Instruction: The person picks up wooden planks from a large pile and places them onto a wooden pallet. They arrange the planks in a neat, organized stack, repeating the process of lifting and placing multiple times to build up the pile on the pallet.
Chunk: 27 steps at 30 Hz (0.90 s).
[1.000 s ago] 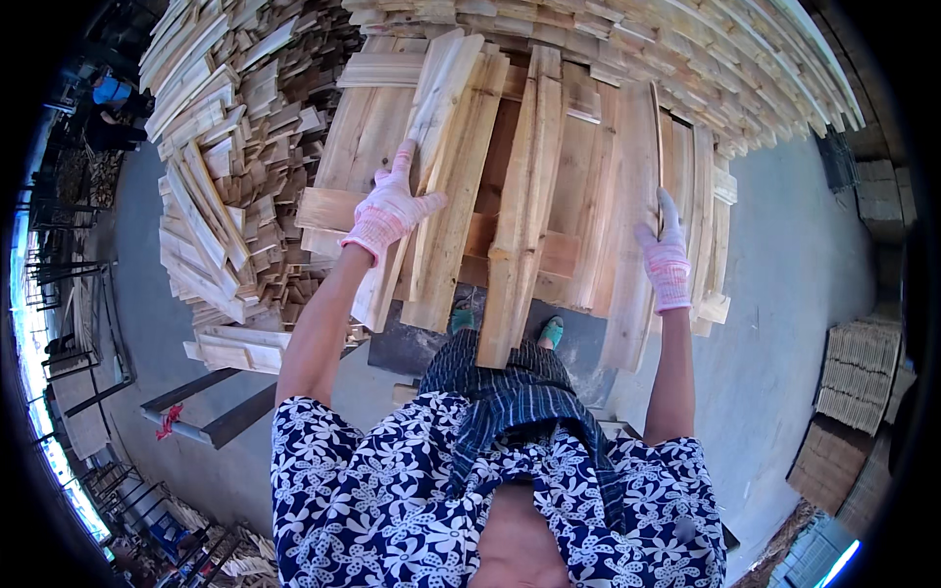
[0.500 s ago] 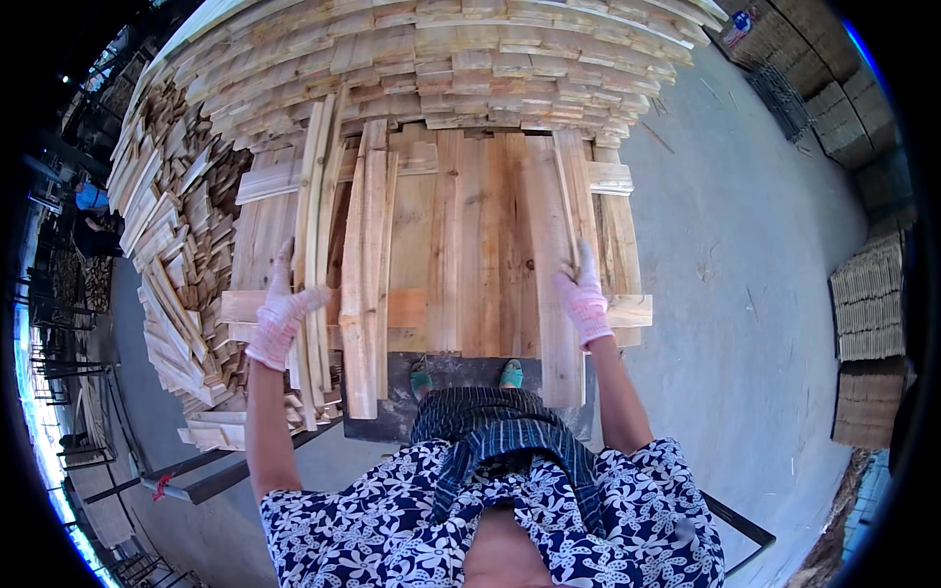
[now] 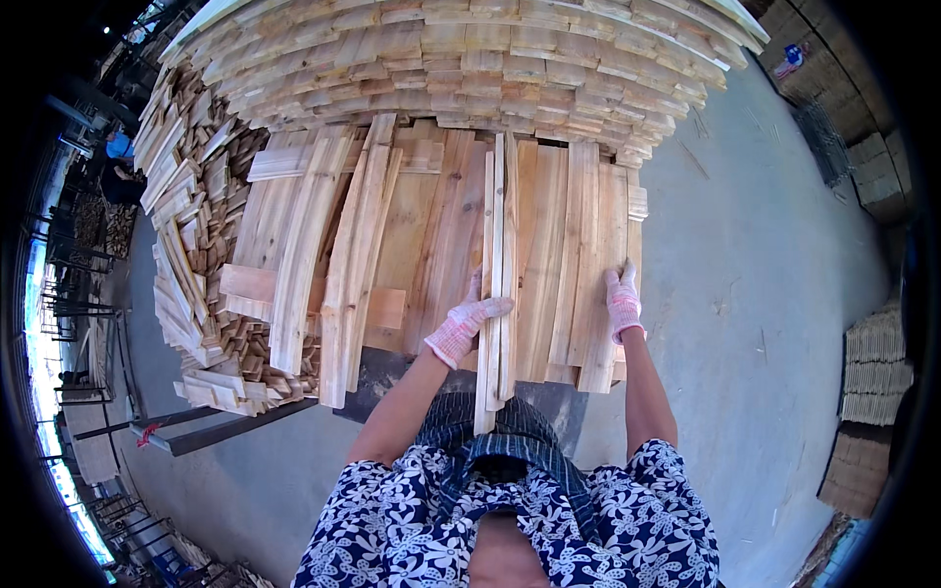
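Note:
My left hand [image 3: 470, 325], in a pale pink-and-white knit glove, is closed round a few narrow wooden planks [image 3: 497, 363] standing on edge together over the middle of the board layer. At the right side of that layer, my right hand [image 3: 624, 302], gloved alike, grips the edge of a wooden plank [image 3: 600, 304]; its fingertips are partly hidden. Between my hands several boards [image 3: 541, 269] lie side by side. Left of my left hand, two loose planks [image 3: 345, 294] lie slanted across the layer, with a crosswise slat [image 3: 248, 284] beside them.
A tall stack of planks [image 3: 470, 69] rises directly behind the layer. Jumbled offcuts [image 3: 196, 294] are heaped on the left, by a dark metal bar [image 3: 245, 423]. Bundled wood stacks [image 3: 875, 348] stand on the right across the grey floor [image 3: 745, 294]. Another person [image 3: 120, 162] is at the far left.
My left hand has carried the narrow planks from the left side to the middle. My right hand has moved right to the layer's outer edge. The view has shifted slightly.

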Each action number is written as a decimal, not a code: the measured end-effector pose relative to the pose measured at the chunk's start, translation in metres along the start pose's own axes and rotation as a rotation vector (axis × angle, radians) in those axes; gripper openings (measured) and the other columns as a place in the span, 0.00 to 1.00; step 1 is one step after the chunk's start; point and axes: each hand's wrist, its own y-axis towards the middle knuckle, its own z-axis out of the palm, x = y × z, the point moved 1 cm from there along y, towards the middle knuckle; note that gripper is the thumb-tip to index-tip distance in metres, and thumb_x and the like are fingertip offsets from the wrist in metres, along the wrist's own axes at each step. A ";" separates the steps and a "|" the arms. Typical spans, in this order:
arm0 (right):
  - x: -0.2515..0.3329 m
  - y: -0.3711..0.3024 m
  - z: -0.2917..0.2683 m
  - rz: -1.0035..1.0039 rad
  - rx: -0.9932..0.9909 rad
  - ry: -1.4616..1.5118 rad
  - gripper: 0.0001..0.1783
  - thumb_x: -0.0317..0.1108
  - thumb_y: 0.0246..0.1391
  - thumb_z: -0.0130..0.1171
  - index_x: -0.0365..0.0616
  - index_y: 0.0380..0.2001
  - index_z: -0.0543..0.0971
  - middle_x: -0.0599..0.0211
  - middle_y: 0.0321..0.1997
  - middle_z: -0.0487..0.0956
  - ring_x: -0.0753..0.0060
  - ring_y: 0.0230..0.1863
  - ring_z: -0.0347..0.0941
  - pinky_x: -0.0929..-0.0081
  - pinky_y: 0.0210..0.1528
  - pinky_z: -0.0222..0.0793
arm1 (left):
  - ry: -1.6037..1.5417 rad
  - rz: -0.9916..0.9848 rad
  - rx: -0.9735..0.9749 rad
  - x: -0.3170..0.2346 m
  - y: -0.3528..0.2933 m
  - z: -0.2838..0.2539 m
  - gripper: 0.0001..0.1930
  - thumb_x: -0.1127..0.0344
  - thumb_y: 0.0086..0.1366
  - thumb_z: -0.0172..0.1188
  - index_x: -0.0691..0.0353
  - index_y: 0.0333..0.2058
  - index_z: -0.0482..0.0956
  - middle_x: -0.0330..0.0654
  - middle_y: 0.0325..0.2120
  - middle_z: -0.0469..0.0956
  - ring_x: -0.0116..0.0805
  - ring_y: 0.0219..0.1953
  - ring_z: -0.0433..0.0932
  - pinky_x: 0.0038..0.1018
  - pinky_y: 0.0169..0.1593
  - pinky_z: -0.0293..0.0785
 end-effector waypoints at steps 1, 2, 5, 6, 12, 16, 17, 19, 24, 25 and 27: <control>-0.001 0.001 -0.004 0.012 0.021 -0.046 0.39 0.51 0.68 0.49 0.50 0.76 0.53 0.51 0.67 0.71 0.47 0.66 0.69 0.61 0.65 0.66 | -0.008 -0.022 0.013 0.002 0.000 0.005 0.38 0.55 0.57 0.76 0.68 0.61 0.73 0.43 0.48 0.81 0.30 0.50 0.79 0.32 0.62 0.74; 0.003 0.003 -0.008 0.014 0.039 -0.093 0.40 0.52 0.68 0.49 0.52 0.77 0.52 0.49 0.68 0.70 0.47 0.66 0.69 0.61 0.65 0.66 | 0.002 -0.025 0.032 -0.003 -0.002 0.011 0.33 0.54 0.59 0.74 0.67 0.58 0.76 0.42 0.49 0.81 0.30 0.52 0.78 0.32 0.64 0.71; 0.098 -0.040 -0.002 -0.139 -0.090 -0.613 0.39 0.51 0.68 0.53 0.51 0.76 0.55 0.51 0.67 0.72 0.50 0.64 0.71 0.61 0.63 0.68 | -0.001 -0.011 0.048 -0.010 -0.014 0.017 0.23 0.53 0.64 0.68 0.62 0.52 0.83 0.42 0.51 0.82 0.31 0.56 0.78 0.31 0.70 0.64; 0.118 -0.053 0.008 -0.177 0.088 -0.249 0.39 0.51 0.67 0.54 0.52 0.76 0.56 0.51 0.67 0.72 0.51 0.63 0.71 0.60 0.63 0.68 | -0.009 -0.009 0.056 -0.006 -0.017 0.020 0.21 0.55 0.66 0.66 0.60 0.53 0.82 0.43 0.52 0.82 0.32 0.57 0.78 0.31 0.71 0.63; 0.137 -0.069 0.047 -0.008 0.512 0.973 0.47 0.35 0.63 0.63 0.51 0.78 0.49 0.56 0.62 0.75 0.63 0.55 0.78 0.64 0.48 0.79 | 0.447 0.375 0.058 0.033 0.063 0.047 0.61 0.50 0.59 0.75 0.56 0.77 0.38 0.47 0.63 0.71 0.39 0.61 0.73 0.30 0.58 0.75; 0.120 -0.074 -0.003 -0.019 0.494 0.852 0.47 0.31 0.62 0.63 0.55 0.78 0.50 0.61 0.49 0.79 0.63 0.46 0.81 0.69 0.39 0.81 | 0.354 0.168 0.163 -0.048 -0.006 0.059 0.55 0.55 0.63 0.72 0.55 0.77 0.41 0.50 0.64 0.67 0.40 0.56 0.76 0.31 0.58 0.75; 0.109 -0.064 -0.017 -0.017 0.457 0.765 0.49 0.36 0.58 0.68 0.57 0.77 0.54 0.57 0.52 0.76 0.59 0.50 0.78 0.63 0.48 0.80 | 0.501 0.284 0.104 -0.058 -0.017 0.042 0.54 0.57 0.62 0.72 0.55 0.77 0.42 0.51 0.66 0.65 0.40 0.61 0.71 0.32 0.63 0.70; 0.075 -0.040 -0.045 -0.220 0.203 0.352 0.50 0.39 0.54 0.70 0.57 0.77 0.56 0.53 0.56 0.71 0.55 0.55 0.75 0.59 0.54 0.77 | 0.814 0.488 -0.081 -0.078 -0.039 0.007 0.54 0.61 0.59 0.72 0.55 0.77 0.45 0.54 0.71 0.60 0.42 0.71 0.63 0.34 0.72 0.60; 0.052 -0.007 -0.086 -0.034 -0.018 -0.194 0.50 0.45 0.53 0.70 0.60 0.76 0.58 0.40 0.65 0.63 0.42 0.64 0.67 0.56 0.67 0.65 | 1.338 0.468 -0.657 -0.098 -0.099 -0.108 0.55 0.60 0.52 0.73 0.46 0.75 0.50 0.62 0.55 0.68 0.60 0.55 0.75 0.44 0.62 0.74; 0.030 0.009 -0.080 -0.047 -0.084 -0.270 0.44 0.49 0.57 0.66 0.62 0.75 0.61 0.36 0.65 0.63 0.36 0.64 0.67 0.55 0.68 0.64 | 1.383 0.357 -0.741 -0.099 -0.098 -0.111 0.54 0.59 0.52 0.73 0.47 0.75 0.51 0.63 0.56 0.67 0.62 0.57 0.73 0.45 0.63 0.73; -0.004 0.021 -0.052 -0.169 -0.166 -0.306 0.40 0.50 0.60 0.62 0.63 0.74 0.63 0.35 0.63 0.64 0.34 0.63 0.67 0.54 0.66 0.65 | 1.491 0.300 -0.870 -0.078 -0.088 -0.150 0.52 0.56 0.53 0.73 0.48 0.74 0.54 0.65 0.60 0.66 0.64 0.60 0.70 0.48 0.64 0.70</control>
